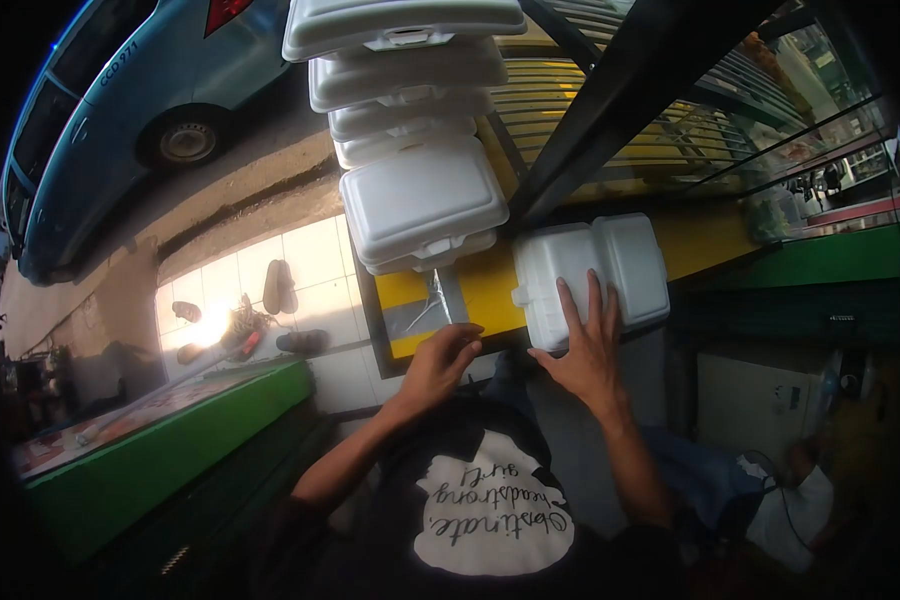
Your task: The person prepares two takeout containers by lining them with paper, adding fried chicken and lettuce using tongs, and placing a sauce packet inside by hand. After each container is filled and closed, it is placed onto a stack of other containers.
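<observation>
A white foam food box (635,262) lies on the yellow tabletop, its two raised halves side by side; it appears opened out with its outer faces up. My right hand (588,352) rests on its near part, fingers spread and thumb at the lower edge. To the left, my left hand (444,362) hovers by the table's front edge with its fingers curled in and thumb against them. Whether anything is in that hand is hidden. Just beyond it, a strip of shiny grey tape (432,312) sticks to the tabletop. Closed white foam boxes (420,195) stand behind the tape.
A tall stack of foam boxes (405,75) rises at the back. A dark post (620,110) slants beside a glass case (770,90) on the right. A blue car (120,110) stands outside. Shoes (278,287) lie on the tiles. Another person's white sleeve (795,520) shows lower right.
</observation>
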Demonstrator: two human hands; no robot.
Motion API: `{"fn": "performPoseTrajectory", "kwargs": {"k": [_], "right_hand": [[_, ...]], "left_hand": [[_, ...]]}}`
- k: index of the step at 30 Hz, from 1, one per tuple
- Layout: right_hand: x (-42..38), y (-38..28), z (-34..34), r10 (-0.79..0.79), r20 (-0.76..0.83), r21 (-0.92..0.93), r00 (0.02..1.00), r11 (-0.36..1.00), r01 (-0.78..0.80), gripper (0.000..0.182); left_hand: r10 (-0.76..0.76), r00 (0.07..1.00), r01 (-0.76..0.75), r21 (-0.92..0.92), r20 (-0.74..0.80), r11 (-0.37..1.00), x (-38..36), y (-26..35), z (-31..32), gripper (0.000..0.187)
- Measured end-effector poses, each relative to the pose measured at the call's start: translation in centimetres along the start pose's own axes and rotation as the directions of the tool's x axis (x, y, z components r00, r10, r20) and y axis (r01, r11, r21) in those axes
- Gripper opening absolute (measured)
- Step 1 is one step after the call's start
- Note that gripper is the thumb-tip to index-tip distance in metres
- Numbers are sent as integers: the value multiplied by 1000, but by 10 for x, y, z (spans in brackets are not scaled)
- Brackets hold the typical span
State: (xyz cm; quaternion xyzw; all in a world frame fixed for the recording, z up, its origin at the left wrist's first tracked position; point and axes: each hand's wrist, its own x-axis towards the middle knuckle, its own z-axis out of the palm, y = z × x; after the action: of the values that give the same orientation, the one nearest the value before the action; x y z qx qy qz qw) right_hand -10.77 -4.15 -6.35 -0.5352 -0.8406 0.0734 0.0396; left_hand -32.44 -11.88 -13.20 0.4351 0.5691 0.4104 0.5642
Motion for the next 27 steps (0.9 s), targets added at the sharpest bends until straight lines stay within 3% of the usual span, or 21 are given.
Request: {"fn": "performPoseTrajectory", "kwargs": {"k": [5,7,12,15,18,20,24,26,27], "right_hand": [[0,18,9,-109,-6,0,994,994,109,93],[-1,23,12,-146,-47,57,988,987,149,89],[0,36,13,-241,-119,178,963,949,260,83],[1,41,10,-266,-117,183,957,941,284,81],[6,50,15,-314,-180,217,932,912,349,79],[12,59,14,-303,-155,322,940,884,338,85],[17,58,0,-319,-68,326,945,889,323,97],[15,56,-4,-384,63,121,921,919,375,103],[15,57,-4,-392,53,117,918,916,385,103]], "left_hand": [[33,999,-33,56,3,998,22,10,47,32],[-38,997,40,15,-70,999,25,6,60,31],[-59,962,15,-167,-266,986,24,-5,95,34],[11,898,-99,-178,-439,979,25,-10,117,38],[-15,864,-62,-135,-504,989,25,-9,125,40],[-17,827,-57,-113,-562,992,26,-9,131,40],[-20,824,-34,-85,-567,996,26,-11,132,41],[8,824,-28,-26,-567,999,26,-13,132,44],[12,823,-26,-17,-568,1000,26,-14,132,46]]}}
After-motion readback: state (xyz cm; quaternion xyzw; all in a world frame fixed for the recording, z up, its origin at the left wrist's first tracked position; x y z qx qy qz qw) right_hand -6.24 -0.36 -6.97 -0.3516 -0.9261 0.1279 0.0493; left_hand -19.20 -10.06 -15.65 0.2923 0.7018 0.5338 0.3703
